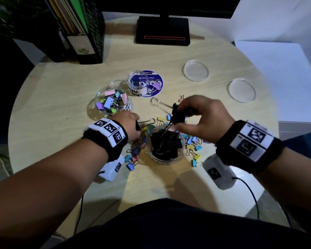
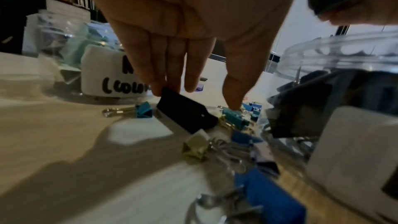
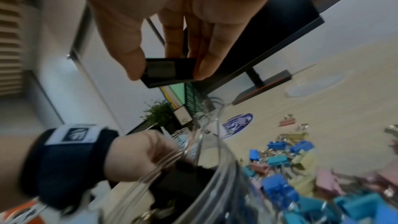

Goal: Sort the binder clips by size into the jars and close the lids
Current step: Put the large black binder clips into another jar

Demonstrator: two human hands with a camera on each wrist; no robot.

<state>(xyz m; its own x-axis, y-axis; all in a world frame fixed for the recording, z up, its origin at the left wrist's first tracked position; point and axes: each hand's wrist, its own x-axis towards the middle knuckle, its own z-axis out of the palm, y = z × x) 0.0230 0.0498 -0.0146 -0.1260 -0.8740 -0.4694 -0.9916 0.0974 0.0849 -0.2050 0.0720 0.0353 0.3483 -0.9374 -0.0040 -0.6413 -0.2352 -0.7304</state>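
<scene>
The right hand (image 1: 203, 119) is pinching a black clip (image 1: 177, 115) between thumb and fingers, holding it just above the near jar (image 1: 166, 142); its wire handles are pointing down toward the jar's mouth, so its long axis is running roughly upright, tilted a little. In the right wrist view the thumb is pressing one end of the clip's body and the fingers the other. The left hand (image 1: 131, 125) is reaching down just left of that jar, fingers nearly straight, and in the left wrist view its fingertips (image 2: 158, 89) are touching the upper edge of a second black clip (image 2: 186, 112) lying tilted on the table (image 1: 61, 105); whether they are gripping it I cannot tell. The near jar is standing open and holding a heap of black clips. Small coloured clips (image 1: 194, 146) are lying scattered on both sides of it. Left of and beyond it, a second jar (image 1: 111, 103) is holding coloured clips, also open. Beyond that, a smaller jar (image 1: 137, 83) is standing on a blue disc (image 1: 157, 81), with what looks like little inside. Two clear lids (image 1: 195, 70) are lying flat, well to the right of the near jar and beyond it.
</scene>
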